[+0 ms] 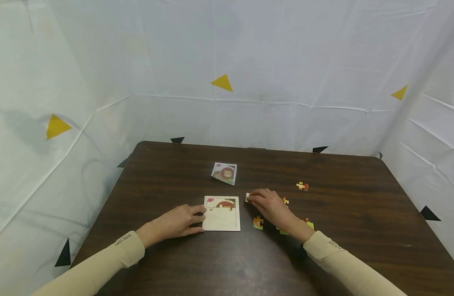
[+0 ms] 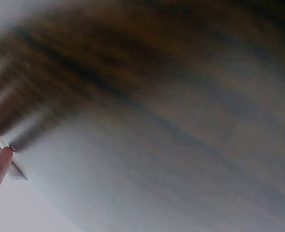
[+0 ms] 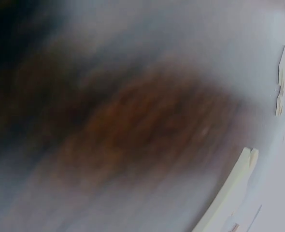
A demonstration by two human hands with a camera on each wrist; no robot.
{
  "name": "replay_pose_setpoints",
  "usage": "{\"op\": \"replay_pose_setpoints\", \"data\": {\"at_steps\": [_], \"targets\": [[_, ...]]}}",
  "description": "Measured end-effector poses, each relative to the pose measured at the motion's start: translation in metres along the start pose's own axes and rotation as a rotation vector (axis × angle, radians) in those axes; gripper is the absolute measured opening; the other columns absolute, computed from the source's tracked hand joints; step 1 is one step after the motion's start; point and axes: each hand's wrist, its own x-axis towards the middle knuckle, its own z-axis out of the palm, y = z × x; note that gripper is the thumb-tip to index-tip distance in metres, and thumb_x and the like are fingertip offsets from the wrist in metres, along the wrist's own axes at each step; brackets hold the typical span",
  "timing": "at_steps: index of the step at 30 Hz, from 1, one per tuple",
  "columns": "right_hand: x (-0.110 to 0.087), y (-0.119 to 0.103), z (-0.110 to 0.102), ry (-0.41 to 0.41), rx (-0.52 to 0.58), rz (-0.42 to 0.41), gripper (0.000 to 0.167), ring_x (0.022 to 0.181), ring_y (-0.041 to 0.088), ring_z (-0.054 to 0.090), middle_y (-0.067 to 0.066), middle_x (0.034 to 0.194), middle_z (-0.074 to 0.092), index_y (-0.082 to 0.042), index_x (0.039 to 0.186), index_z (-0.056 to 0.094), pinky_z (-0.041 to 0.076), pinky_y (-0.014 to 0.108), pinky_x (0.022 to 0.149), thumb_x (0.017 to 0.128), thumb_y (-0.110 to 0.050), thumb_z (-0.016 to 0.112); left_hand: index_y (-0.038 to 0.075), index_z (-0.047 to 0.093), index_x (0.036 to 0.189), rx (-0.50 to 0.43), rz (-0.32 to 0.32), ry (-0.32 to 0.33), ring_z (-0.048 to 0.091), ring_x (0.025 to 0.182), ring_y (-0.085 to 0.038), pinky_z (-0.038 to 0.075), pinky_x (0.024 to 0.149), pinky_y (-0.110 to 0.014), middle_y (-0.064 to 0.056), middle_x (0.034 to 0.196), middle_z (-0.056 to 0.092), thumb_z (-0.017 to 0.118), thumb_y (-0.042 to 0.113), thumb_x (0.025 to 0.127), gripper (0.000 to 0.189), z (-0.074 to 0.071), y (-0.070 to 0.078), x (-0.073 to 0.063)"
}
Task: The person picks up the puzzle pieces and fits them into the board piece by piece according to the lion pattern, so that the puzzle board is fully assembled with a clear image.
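A square white puzzle board (image 1: 221,220) lies on the dark table, its top part filled with pieces that show part of a lion picture. At the board's left edge rests my left hand (image 1: 179,222), fingers extended and touching it; two of those fingers (image 2: 0,169) show at the border of the left wrist view. My right hand (image 1: 272,207), right of the board, pinches a small puzzle piece (image 1: 247,197) at its fingertips. Nearer to me, between board and right wrist, lies an orange and green puzzle piece (image 1: 258,223).
Behind the board lies a lion picture card (image 1: 225,173) with a bent corner. Another puzzle piece (image 1: 302,186) sits farther right. Several more pieces, including a green one (image 1: 310,224), lie around and partly under my right forearm. White sheeting (image 1: 264,53) hangs behind the table (image 1: 175,164).
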Motion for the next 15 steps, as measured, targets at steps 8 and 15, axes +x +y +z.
{"op": "replay_pose_setpoints", "data": {"at_steps": [8, 15], "targets": [[0.0017, -0.0035, 0.0024, -0.012, 0.024, -0.006, 0.026, 0.105, 0.023, 0.058, 0.008, 0.112, 0.064, -0.008, 0.108, 0.071, 0.049, 0.043, 0.085, 0.083, -0.004, 0.074, 0.012, 0.071, 0.115, 0.003, 0.0, -0.007, 0.064, 0.095, -0.013, 0.054, 0.082, -0.032, -0.006, 0.12, 0.059, 0.064, 0.038, 0.092, 0.036, -0.0013, 0.0017, -0.0002], [0.0072, -0.0065, 0.0036, 0.0, 0.031, -0.034, 0.027, 0.104, 0.023, 0.058, 0.009, 0.112, 0.064, -0.007, 0.108, 0.071, 0.049, 0.044, 0.084, 0.082, -0.004, 0.075, 0.012, 0.071, 0.117, 0.01, -0.009, -0.018, 0.064, 0.097, -0.014, 0.054, 0.083, -0.033, -0.007, 0.122, 0.059, 0.064, 0.038, 0.092, 0.037, -0.0006, 0.0011, -0.0003]]}}
